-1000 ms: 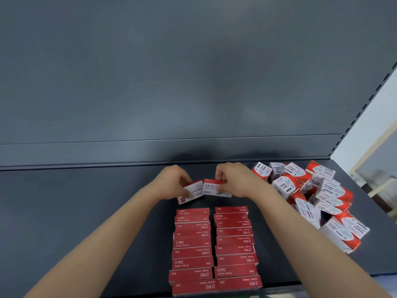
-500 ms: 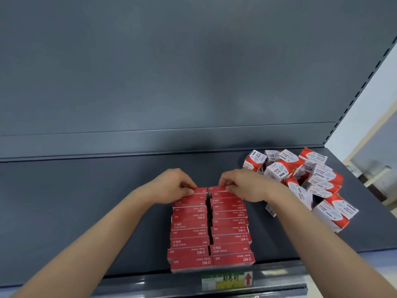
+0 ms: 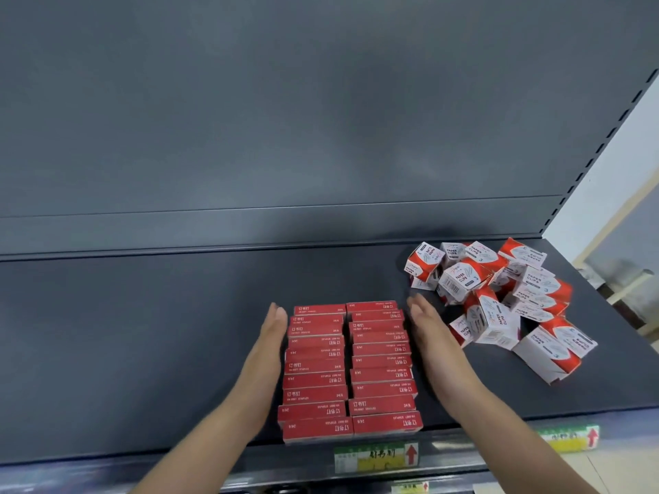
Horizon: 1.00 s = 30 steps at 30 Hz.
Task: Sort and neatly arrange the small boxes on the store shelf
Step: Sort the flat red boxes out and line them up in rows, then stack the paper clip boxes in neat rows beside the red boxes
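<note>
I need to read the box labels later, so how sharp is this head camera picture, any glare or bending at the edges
Head view: soft overall, small print on the red staple boxes smeared, PAPER CLIPS on the jumbled pile just legible; wide-angle bends the slotted upright at right; faint pale sheen on the back panel, no hard glare.

Two columns of staple boxes (image 3: 349, 369) sit lower centre on the shelf (image 3: 142, 333); paper clip boxes (image 3: 499, 301) heaped to their right.

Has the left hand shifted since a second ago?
Yes. The left hand moved from the far end of the red staple boxes, leftward and nearer, and now lies open along their left side.
</note>
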Available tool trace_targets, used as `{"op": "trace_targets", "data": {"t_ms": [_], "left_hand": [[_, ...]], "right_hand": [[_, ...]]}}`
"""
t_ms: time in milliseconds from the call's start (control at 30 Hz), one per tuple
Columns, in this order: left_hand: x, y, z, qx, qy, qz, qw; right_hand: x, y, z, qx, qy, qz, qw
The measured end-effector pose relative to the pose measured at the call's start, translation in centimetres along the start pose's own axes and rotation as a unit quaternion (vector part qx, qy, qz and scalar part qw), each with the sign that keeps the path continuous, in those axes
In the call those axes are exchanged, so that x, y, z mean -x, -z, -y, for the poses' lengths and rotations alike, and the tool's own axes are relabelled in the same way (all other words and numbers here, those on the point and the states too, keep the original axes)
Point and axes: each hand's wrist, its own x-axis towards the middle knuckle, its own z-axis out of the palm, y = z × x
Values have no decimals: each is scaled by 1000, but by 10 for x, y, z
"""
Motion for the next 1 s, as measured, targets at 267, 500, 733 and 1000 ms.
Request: {"op": "trace_targets", "data": {"t_ms": [267, 500, 733, 1000], "left_hand": [[24, -18, -4, 28, -6, 35, 999], [34, -23, 0, 45, -19, 36, 998], [36, -29, 1, 36, -25, 19, 999], [36, -24, -7, -33, -58, 31, 997]], "right_hand": [[13, -21, -1, -28, -38, 21, 999], [21, -14, -12, -74, -30, 3, 997], [27, -19, -6, -69, -41, 12, 997], [32, -12, 5, 71, 17, 13, 997]]}}
